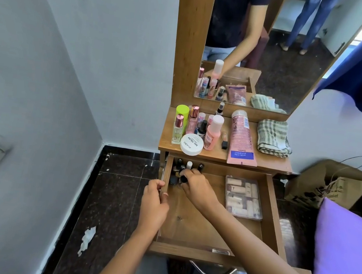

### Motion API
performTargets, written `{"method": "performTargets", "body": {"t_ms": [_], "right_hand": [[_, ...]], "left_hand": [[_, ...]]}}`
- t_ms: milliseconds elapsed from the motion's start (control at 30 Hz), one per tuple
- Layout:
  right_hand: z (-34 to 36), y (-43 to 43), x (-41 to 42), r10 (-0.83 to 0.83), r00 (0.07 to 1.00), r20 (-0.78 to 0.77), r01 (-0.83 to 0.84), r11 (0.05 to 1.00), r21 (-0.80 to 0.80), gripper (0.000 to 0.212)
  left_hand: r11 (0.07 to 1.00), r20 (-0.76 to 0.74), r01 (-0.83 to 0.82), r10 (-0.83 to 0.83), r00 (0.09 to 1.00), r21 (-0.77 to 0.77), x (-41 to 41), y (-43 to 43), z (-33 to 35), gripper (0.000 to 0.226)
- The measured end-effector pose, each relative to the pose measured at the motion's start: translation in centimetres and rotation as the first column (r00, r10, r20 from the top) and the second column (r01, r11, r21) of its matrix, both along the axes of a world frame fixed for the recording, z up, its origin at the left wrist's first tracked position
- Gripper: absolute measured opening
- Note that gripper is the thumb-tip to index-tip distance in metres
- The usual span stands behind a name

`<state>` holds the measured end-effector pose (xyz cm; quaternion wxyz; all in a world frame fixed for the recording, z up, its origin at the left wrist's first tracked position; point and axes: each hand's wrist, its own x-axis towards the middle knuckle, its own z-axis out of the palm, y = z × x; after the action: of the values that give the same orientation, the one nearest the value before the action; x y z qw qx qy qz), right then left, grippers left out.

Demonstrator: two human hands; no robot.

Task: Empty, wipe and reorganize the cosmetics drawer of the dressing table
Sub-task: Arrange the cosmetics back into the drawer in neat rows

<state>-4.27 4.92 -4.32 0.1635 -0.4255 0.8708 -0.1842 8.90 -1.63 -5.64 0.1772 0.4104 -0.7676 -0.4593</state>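
Note:
The wooden drawer (208, 227) of the dressing table stands pulled out. My left hand (153, 203) grips its left side wall. My right hand (195, 189) reaches into the far left corner and pinches a small black-capped bottle (183, 179) among several small nail polish bottles (182, 166). A clear plastic case of cosmetics (243, 197) lies at the drawer's right. On the tabletop (270, 163) stand perfume bottles (178, 129), a pink bottle (213, 133), a white nail polish remover tub (191, 144), a pink tube (240, 138) and a folded checked cloth (272, 137).
A mirror (281, 58) rises behind the tabletop. A brown paper bag (323, 186) sits on the floor at right, with a purple pillow (344, 260) nearer me. A scrap of tissue (87, 239) lies on the dark floor at left. A grey wall closes the left side.

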Motion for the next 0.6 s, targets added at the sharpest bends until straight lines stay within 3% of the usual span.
{"method": "performTargets", "body": {"t_ms": [433,533,600], "right_hand": [[0.5,0.2,1.0,-0.058,0.982,-0.177,0.067,0.997,0.048,0.041],[2.9,1.6,1.2,-0.080,0.978,-0.194,0.075,0.997,-0.032,0.030],[5.3,2.7,1.1,-0.110,0.974,-0.199,0.070,0.978,-0.197,0.015]], "left_hand": [[1.000,-0.008,0.000,0.001,1.000,0.006,0.0,0.0,0.1,0.026],[1.000,-0.024,-0.003,0.003,1.000,0.010,0.1,-0.1,-0.1,0.025],[1.000,-0.029,-0.001,0.001,1.000,0.015,0.1,-0.2,-0.4,0.025]]}}
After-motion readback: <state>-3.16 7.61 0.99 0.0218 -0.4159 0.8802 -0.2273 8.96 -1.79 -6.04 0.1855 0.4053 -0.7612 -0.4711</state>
